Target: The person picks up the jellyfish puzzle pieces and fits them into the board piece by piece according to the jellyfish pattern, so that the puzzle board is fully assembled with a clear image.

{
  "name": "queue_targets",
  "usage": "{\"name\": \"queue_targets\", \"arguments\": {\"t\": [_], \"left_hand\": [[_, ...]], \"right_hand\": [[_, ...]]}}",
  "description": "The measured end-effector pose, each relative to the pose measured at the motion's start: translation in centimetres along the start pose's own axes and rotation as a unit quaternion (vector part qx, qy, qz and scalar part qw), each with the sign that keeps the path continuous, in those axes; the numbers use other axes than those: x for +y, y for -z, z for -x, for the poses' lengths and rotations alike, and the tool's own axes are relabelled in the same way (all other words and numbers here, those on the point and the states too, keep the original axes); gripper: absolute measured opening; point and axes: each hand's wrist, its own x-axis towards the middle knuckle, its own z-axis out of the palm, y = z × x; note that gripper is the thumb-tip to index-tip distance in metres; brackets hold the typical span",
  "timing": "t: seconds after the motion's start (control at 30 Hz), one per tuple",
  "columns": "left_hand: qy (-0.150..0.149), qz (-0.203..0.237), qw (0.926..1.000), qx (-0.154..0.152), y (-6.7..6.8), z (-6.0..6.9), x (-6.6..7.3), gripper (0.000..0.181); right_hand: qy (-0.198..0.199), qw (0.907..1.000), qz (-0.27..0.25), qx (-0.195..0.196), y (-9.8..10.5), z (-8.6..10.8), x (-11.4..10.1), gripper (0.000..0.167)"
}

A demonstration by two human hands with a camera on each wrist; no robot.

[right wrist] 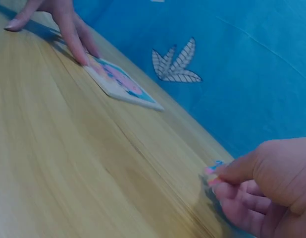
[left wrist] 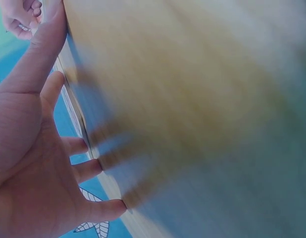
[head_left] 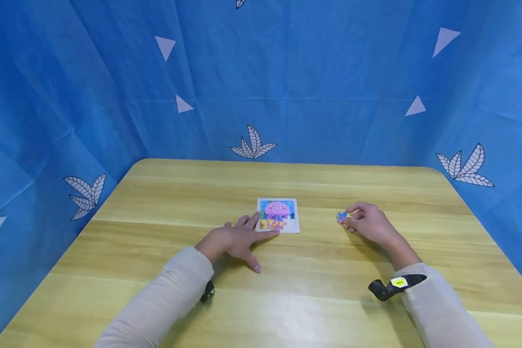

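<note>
A square jigsaw puzzle [head_left: 277, 208] with a white frame and a pink jellyfish picture lies on the table, with a pale gap at its lower right. My left hand [head_left: 240, 237], fingers spread, touches the frame's left and lower edges; in the left wrist view the same hand [left wrist: 39, 144] has its fingertips down on the tabletop. To the right of the puzzle, my right hand [head_left: 369, 222] pinches a small blue multicoloured puzzle piece [head_left: 341, 217] between thumb and fingers. The right wrist view shows the piece [right wrist: 212, 173] partly hidden by the thumb, apart from the puzzle [right wrist: 118, 82].
The wooden table [head_left: 313, 290] has rounded far corners. A blue curtain [head_left: 330, 72] with white triangles and leaf prints hangs behind it and along both sides. A black strap [head_left: 396, 286] is worn around the right wrist over the pale sleeve.
</note>
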Motion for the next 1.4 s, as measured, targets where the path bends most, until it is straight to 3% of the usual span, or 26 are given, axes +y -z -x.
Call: {"name": "queue_targets", "arguments": {"t": [0.13, 0.63, 0.97, 1.2, 1.4], "left_hand": [[0.001, 0.001, 1.0000, -0.002, -0.1, 0.0, 0.0, 0.096], [-0.007, 0.005, 0.9999, -0.007, 0.1, 0.2, 0.3, 0.096], [-0.004, -0.003, 0.9999, -0.009, 0.0, 0.0, 0.5, 0.096], [-0.012, -0.009, 0.9998, -0.010, 0.3, -0.4, 0.4, 0.097], [0.008, -0.014, 0.9997, -0.016, 0.1, -0.5, 0.2, 0.097]], "right_hand": [[0.010, 0.9996, -0.021, -0.013, -1.1, -0.4, -1.1, 0.041], [0.010, 0.9962, -0.082, -0.029, -7.0, -2.2, -4.8, 0.022], [-0.003, 0.9992, -0.040, -0.009, -8.9, -2.7, -6.3, 0.017], [0.021, 0.9997, 0.010, 0.008, -9.1, -3.2, -6.5, 0.015], [0.024, 0.9991, 0.032, 0.016, -10.0, -3.6, -6.3, 0.018]]}}
